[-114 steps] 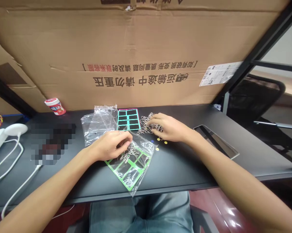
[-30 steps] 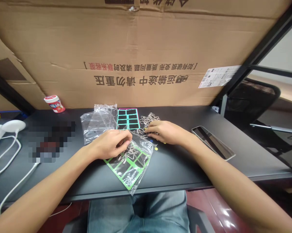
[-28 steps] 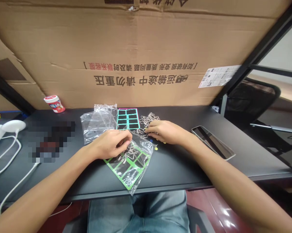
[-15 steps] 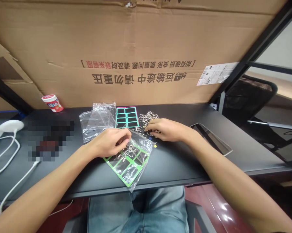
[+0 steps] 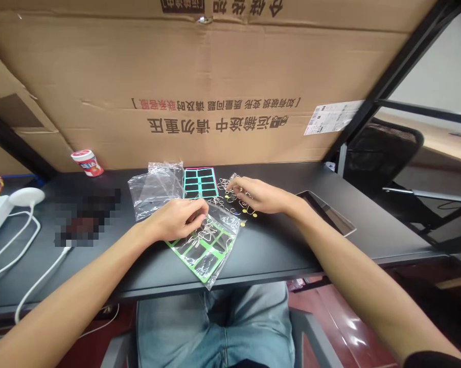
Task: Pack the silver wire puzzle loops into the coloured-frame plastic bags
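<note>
Head view: the tangled wire hooks [image 5: 223, 184] lie beneath and left of your nearer, right hand [image 5: 260, 194]; its fingers curl, grip unclear. Your left hand [image 5: 180, 219] bends at the clear plastic bag [image 5: 232, 222], grip hidden.

Office-type desk workstation. A black desktop [image 5: 269, 250] is set within black metal framing [image 5: 398, 71] and backed by a cardboard panel [image 5: 215, 61] bearing inverted Chinese shipping print. A mesh-backed office chair [image 5: 387, 143] and a pale wood-toned tabletop [image 5: 445, 138] appear at right; grey chair armrests [image 5: 315, 332] flank the seat below. Company office or home study cannot be distinguished.
</note>
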`<state>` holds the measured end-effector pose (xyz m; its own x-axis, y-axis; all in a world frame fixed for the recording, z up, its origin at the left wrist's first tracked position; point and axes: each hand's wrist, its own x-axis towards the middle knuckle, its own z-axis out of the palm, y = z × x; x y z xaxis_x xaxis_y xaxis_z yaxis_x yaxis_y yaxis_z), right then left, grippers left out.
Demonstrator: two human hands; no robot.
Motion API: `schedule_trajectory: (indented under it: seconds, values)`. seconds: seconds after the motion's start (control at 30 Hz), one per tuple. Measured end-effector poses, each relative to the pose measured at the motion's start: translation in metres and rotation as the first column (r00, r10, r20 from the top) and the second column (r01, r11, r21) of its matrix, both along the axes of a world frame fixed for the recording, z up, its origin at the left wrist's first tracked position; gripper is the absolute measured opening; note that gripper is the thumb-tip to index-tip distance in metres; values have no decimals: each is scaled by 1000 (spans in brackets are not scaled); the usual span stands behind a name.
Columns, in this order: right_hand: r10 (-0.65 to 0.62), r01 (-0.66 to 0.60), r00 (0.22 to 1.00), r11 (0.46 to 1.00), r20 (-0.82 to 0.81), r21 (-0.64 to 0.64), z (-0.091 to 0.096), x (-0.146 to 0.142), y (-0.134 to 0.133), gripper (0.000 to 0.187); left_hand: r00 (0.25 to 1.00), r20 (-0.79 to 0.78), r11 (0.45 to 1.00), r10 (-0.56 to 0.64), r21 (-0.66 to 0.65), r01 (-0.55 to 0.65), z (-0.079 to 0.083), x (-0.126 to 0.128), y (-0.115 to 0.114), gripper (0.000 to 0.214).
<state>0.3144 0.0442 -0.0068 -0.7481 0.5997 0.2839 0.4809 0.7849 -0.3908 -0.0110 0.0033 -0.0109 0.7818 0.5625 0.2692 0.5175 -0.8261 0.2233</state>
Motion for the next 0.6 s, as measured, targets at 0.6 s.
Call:
schedule_trajectory:
  seconds: [0.6]
  values:
    - [-235, 178, 902, 967, -363, -183, -14, -11, 4, 28, 999, 24, 1000, -31, -7, 31, -1, 5, 0, 6]
